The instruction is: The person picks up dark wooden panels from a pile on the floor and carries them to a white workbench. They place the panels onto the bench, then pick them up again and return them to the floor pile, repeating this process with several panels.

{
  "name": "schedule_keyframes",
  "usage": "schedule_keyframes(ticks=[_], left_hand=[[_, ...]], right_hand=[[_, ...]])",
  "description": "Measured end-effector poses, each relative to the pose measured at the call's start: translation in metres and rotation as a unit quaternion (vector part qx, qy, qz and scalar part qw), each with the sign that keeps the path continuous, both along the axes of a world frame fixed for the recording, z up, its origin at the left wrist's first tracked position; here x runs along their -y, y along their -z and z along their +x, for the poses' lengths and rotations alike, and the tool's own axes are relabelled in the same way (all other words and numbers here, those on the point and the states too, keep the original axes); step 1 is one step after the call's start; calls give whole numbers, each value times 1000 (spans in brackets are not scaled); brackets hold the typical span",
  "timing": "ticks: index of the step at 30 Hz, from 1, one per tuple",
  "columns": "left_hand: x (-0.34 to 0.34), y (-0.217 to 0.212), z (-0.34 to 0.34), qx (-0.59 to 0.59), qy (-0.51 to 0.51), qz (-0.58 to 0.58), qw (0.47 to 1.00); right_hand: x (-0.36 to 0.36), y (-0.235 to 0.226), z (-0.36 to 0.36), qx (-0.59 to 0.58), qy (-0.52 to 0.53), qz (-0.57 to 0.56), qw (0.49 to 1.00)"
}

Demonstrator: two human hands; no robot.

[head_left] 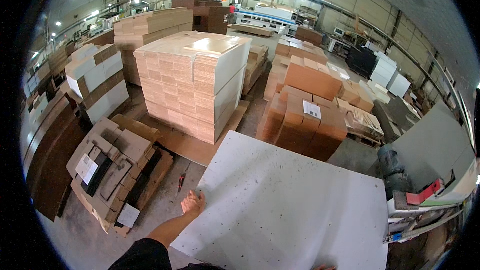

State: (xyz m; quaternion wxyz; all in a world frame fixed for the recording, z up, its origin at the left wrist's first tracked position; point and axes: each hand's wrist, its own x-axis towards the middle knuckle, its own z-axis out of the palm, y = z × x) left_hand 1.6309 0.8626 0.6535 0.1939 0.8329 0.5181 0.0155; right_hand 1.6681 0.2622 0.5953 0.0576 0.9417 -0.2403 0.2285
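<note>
A large white board [295,200], flecked with dark specks, lies before me and fills the lower middle. My left hand [193,203] is closed on its left edge, fingers curled at the rim. Only a sliver of my right hand [325,267] shows at the bottom of the picture, by the board's near part; its fingers are mostly cut off. On the floor just beyond my left hand lies a red-and-black hand tool [181,182], too small to name for sure.
Ahead stands a tall stack of particleboard panels [177,80]. Brown stacks [305,125] stand beyond the board, with a papered pile of cartons [115,165] at left. A machine with a motor [392,167] and red part [425,192] borders the right side.
</note>
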Motion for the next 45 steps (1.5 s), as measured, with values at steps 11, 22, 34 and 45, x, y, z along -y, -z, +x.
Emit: schedule_keyframes(ticks=[11, 22, 34, 45], left_hand=[[-4, 10, 1, 0, 15, -3, 1000], [0, 5, 0, 1, 10, 17, 1000], [-1, 2, -1, -1, 9, -4, 1000], [-2, 10, -1, 12, 3, 5, 1000]], right_hand=[[5, 9, -2, 7, 10, 9, 1000], [7, 10, -3, -23, 7, 22, 999], [2, -2, -4, -52, 8, 39, 998], [6, 9, -6, -30, 12, 37, 999]])
